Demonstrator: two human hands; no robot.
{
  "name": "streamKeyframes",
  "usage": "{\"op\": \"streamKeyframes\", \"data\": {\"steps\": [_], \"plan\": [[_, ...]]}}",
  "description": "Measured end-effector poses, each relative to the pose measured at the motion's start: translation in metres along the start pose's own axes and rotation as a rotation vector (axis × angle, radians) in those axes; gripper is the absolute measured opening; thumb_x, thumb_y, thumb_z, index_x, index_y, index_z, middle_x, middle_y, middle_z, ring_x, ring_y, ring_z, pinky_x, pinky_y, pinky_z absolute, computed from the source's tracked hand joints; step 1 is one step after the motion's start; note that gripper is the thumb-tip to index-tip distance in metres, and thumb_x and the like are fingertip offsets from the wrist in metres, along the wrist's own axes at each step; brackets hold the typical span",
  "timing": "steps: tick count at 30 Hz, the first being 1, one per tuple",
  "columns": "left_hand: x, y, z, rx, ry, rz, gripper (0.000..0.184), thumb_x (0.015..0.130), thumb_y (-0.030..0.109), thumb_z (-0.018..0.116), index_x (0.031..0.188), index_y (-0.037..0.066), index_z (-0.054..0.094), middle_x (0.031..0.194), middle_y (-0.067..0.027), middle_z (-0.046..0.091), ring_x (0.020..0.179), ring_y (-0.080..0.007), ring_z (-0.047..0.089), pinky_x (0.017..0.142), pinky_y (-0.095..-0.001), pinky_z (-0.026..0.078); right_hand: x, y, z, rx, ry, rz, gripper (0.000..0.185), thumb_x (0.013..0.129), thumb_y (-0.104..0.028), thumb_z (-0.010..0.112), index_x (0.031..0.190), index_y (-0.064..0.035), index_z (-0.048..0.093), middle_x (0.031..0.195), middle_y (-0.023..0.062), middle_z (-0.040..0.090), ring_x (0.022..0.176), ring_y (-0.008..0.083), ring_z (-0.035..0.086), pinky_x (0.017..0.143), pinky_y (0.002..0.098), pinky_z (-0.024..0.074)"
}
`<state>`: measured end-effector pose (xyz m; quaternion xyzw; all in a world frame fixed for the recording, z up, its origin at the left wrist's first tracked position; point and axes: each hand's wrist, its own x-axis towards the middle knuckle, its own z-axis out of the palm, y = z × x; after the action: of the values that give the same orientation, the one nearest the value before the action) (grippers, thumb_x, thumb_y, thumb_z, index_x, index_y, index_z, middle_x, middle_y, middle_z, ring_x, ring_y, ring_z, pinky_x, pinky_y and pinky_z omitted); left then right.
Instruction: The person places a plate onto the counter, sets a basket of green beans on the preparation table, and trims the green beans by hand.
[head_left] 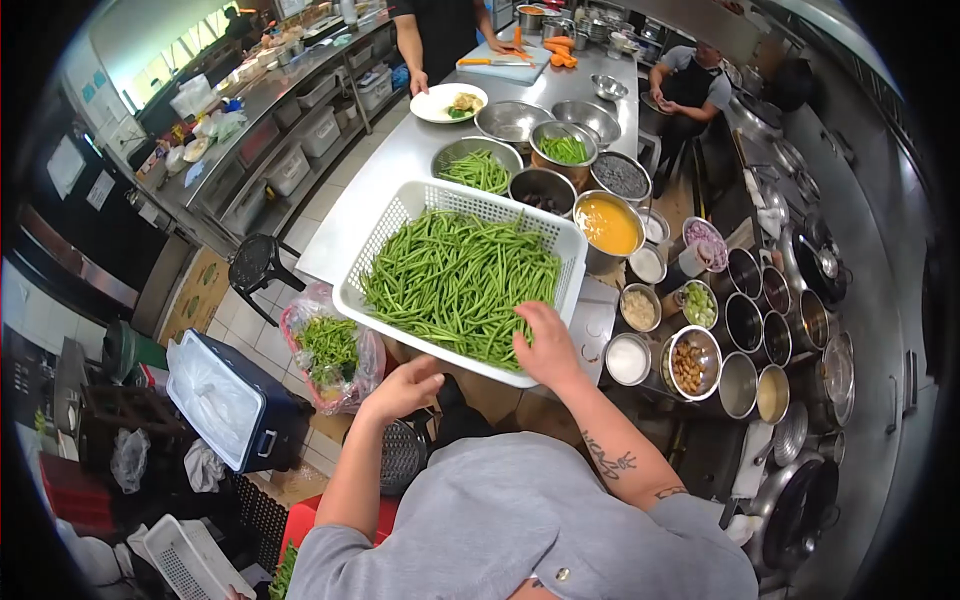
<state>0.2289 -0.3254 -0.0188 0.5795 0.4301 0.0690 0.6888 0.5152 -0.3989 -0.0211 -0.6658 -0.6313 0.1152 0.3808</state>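
Note:
A white perforated basket [352, 270] full of long green beans [455, 280] rests on the near end of the metal table [345, 215]. At its lower right, my right hand [545, 345] reaches over the rim, with curved fingers at the edge of the beans; whether it pinches any cannot be made out. Just below the basket's lower edge is my left hand [405, 390], its fingers bent and slightly apart, holding nothing. Beyond the basket, a metal bowl [437, 160] holds more green beans.
Bowls of yellow liquid [608, 222], white powder [628, 358] and browned pieces [690, 365] stand right. A co-worker's hand touches a white plate [425, 103] at the far side; another person sits far right. A bag of greens [330, 345] and blue cooler [270, 400] are left.

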Motion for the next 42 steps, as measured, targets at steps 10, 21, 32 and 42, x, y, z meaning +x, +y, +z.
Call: {"op": "streamKeyframes", "data": {"steps": [10, 21, 32, 42], "plan": [[0.019, 0.069, -0.024, 0.177, 0.157, 0.143, 0.037, 0.096, 0.016, 0.061, 0.127, -0.003, 0.057, 0.103, -0.015, 0.07, 0.083, -0.0194, 0.069, 0.076, -0.0307, 0.055, -0.01, -0.02, 0.008, -0.458, -0.158, 0.156, 0.057, 0.082, -0.026, 0.067, 0.131, 0.0017, 0.054, 0.135, 0.0206, 0.051, 0.118, 0.0347, 0.054, 0.103, 0.0446, 0.0388], [0.071, 0.077, -0.089, -0.06, -0.322, 0.136, 0.043, 0.099, 0.023, 0.061, 0.135, 0.002, 0.05, 0.11, -0.0068, 0.068, 0.08, -0.0125, 0.067, 0.066, -0.0255, 0.054, 0.011, -0.023, 0.017, -0.213, -0.171, 0.408, 0.022, 0.086, -0.016, 0.064, 0.104, -0.0031, 0.068, 0.105, 0.0148, 0.064, 0.091, 0.036, 0.063, 0.081, 0.0422, 0.0516], [0.132, 0.056, -0.078, 0.422, -0.283, 0.407, 0.036, 0.094, 0.022, 0.061, 0.122, 0.0, 0.06, 0.107, -0.0158, 0.07, 0.096, -0.0292, 0.067, 0.084, -0.0381, 0.052, 0.022, -0.025, 0.03, -0.288, -0.143, 0.495, 0.019, 0.085, -0.018, 0.068, 0.095, -0.0019, 0.07, 0.098, 0.0164, 0.062, 0.091, 0.0375, 0.062, 0.08, 0.0443, 0.05], [0.162, 0.032, -0.073, 0.461, -0.249, 0.506, 0.041, 0.088, 0.027, 0.068, 0.118, 0.0, 0.061, 0.106, -0.019, 0.069, 0.097, -0.0327, 0.066, 0.084, -0.0427, 0.051, 0.031, 0.023, 0.004, -0.067, -0.116, 0.117, 0.015, 0.083, -0.003, 0.07, 0.095, 0.0009, 0.061, 0.097, 0.0145, 0.06, 0.09, 0.0264, 0.059, 0.072, 0.0337, 0.0489]]}}
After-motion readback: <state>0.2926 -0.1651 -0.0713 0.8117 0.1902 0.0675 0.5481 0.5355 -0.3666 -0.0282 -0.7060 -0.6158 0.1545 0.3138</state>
